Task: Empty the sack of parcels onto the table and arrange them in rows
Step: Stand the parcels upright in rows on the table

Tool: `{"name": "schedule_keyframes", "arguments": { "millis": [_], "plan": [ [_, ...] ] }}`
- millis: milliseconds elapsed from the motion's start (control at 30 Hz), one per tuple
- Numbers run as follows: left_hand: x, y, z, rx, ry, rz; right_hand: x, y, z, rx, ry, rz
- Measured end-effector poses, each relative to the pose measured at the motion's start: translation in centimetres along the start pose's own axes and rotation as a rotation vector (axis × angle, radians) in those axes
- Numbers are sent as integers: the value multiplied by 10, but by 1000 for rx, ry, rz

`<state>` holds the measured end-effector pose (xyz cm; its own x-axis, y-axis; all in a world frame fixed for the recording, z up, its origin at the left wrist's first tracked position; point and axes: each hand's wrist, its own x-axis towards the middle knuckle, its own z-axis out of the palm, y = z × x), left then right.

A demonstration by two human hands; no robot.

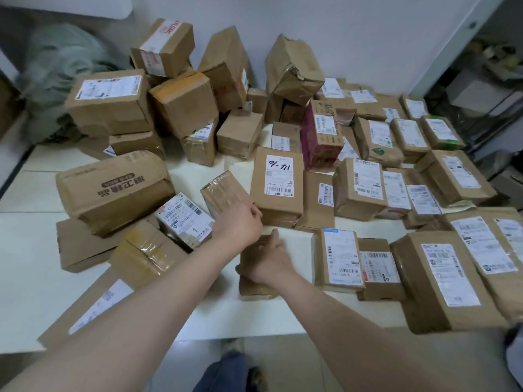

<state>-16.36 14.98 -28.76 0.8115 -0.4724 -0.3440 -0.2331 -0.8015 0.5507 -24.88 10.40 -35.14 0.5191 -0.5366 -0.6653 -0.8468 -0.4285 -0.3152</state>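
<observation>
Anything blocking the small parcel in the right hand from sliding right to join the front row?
Nothing visible. Bare table lies between the small parcel held by the right hand and the front row's leftmost parcel.

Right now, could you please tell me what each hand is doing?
Left hand: closed, fingers curled on the corner of the taped parcel.
Right hand: closed, gripping the small brown parcel.
</observation>
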Motion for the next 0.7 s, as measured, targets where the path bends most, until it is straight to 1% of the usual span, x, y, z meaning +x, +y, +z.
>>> {"name": "schedule_keyframes", "arguments": {
  "millis": [67, 100, 133, 167, 267, 300, 333, 400, 433, 467, 500, 567, 600, 633, 700],
  "plan": [
    [-9, -7, 15, 2, -94, -135, -4, 12, -9, 209, 76, -20],
    [-15, -8, 22, -34, -127, -220, -7, 17, -15, 298, 119, -24],
    [-20, -8, 29, -124, -167, -303, -12, 21, -22, 374, 149, -33],
    [-24, -7, 36, -275, -206, -375, -15, 25, -29, 423, 167, -60],
    [-37, -5, 46, -888, -304, -613, -28, 39, -51, 621, 138, -168],
    [-40, -6, 48, -998, -322, -631, -33, 44, -58, 668, 129, -204],
    [-43, -8, 51, -1060, -328, -630, -35, 48, -62, 665, 141, -252],
    [-45, -12, 61, -1192, -336, -611, -36, 56, -61, 589, 207, -316],
    [-47, -12, 65, -1225, -331, -604, -35, 59, -57, 525, 238, -306],
    [-49, -13, 69, -1235, -314, -595, -34, 63, -53, 474, 248, -259],
    [-51, -14, 73, -1245, -303, -586, -35, 67, -51, 457, 223, -196],
    [-56, -14, 76, -1258, -272, -577, -36, 76, -52, 542, 90, -105],
    [-57, -15, 77, -1238, -240, -577, -36, 80, -51, 609, 27, -106],
    [-58, -14, 77, -1208, -197, -596, -37, 81, -49, 622, 35, -121],
    [-60, -8, 77, -1070, -130, -619, -37, 83, -44, 550, 170, -136]
  ]
}}
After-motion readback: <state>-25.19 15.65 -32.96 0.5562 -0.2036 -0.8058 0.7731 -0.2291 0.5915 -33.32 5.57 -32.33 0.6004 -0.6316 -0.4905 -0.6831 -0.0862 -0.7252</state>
